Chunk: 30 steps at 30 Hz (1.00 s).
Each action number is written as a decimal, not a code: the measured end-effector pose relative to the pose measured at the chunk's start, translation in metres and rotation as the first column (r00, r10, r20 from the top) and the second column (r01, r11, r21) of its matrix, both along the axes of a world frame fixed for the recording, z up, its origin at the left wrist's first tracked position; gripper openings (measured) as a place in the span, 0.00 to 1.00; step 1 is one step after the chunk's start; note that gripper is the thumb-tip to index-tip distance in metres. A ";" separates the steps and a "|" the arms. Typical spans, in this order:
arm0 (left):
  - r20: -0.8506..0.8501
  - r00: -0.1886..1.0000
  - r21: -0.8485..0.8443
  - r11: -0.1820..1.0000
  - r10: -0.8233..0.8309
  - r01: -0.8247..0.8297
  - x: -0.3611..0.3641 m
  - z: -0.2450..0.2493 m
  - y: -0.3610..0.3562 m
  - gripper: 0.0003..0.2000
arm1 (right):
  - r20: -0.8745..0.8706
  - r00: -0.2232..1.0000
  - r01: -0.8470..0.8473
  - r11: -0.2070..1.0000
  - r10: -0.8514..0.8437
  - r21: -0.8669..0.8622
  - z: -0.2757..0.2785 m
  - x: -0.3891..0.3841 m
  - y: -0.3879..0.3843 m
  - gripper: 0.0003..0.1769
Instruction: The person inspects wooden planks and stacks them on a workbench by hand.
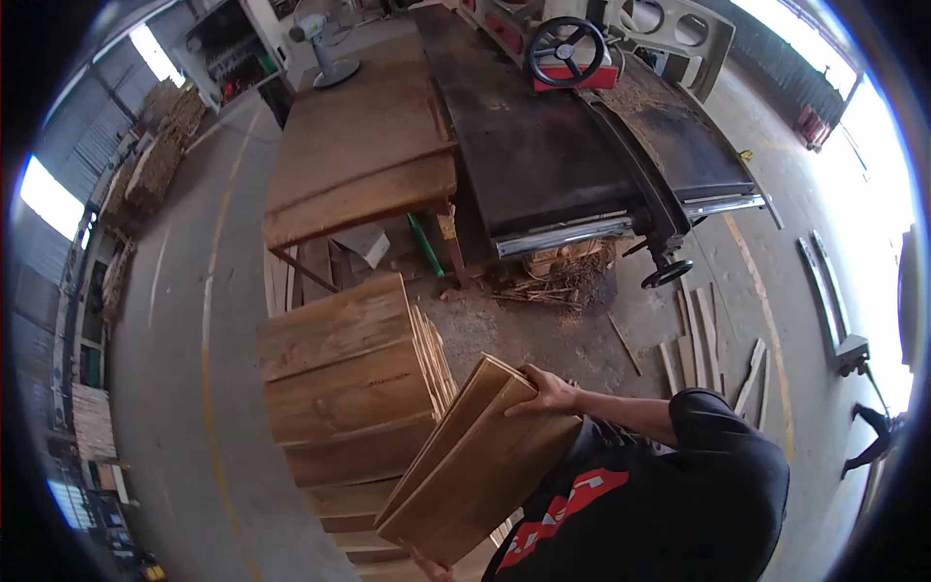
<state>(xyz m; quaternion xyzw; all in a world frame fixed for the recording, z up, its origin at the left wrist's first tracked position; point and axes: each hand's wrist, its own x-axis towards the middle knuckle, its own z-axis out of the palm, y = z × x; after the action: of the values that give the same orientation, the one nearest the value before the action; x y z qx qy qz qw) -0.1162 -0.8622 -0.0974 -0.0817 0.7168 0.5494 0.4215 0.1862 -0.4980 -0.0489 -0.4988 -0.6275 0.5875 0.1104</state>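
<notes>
I hold a few flat wooden boards [485, 456] together, tilted, in front of my chest. My right hand [548, 393] is closed over their upper end, with the fingers lying on the near face. Low in the view, my left hand [430, 566] grips the lower end; most of it is cut off by the frame's bottom edge. Just beyond the held boards is a stack of wide wooden boards [339, 388], with several edges showing along its right side. More boards [359, 500] lie at the stack's near end.
Ahead stands a dark-topped saw machine [543, 155] with a black handwheel [564, 50]. A wooden table [364, 126] adjoins it on the left. Offcuts [562, 286] lie beneath the machine, and wood strips [703, 335] on the floor at right. A pallet jack [846, 347] is far right.
</notes>
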 end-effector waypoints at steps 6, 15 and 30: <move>-0.083 0.994 0.275 0.958 -0.064 0.085 0.064 0.086 0.107 0.43 | -0.184 0.983 0.020 0.999 -0.011 0.044 0.017 0.039 0.083 0.60; -0.422 0.904 0.038 0.995 -0.067 0.092 0.001 0.151 0.282 0.41 | -0.489 0.797 0.198 0.919 -0.354 -0.341 0.058 0.064 0.205 0.53; -0.105 0.413 -0.142 0.425 -0.905 0.894 -0.212 0.140 0.914 0.43 | -0.363 0.223 0.796 0.384 -0.905 -0.468 0.085 -0.097 0.328 0.37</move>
<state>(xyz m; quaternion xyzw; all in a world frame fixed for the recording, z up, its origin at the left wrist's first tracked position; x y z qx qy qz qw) -0.3284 0.0521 0.0426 0.3474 0.6980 0.2200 0.5862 0.0896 -0.1699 0.0357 -0.5659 -0.1279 0.6018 0.5489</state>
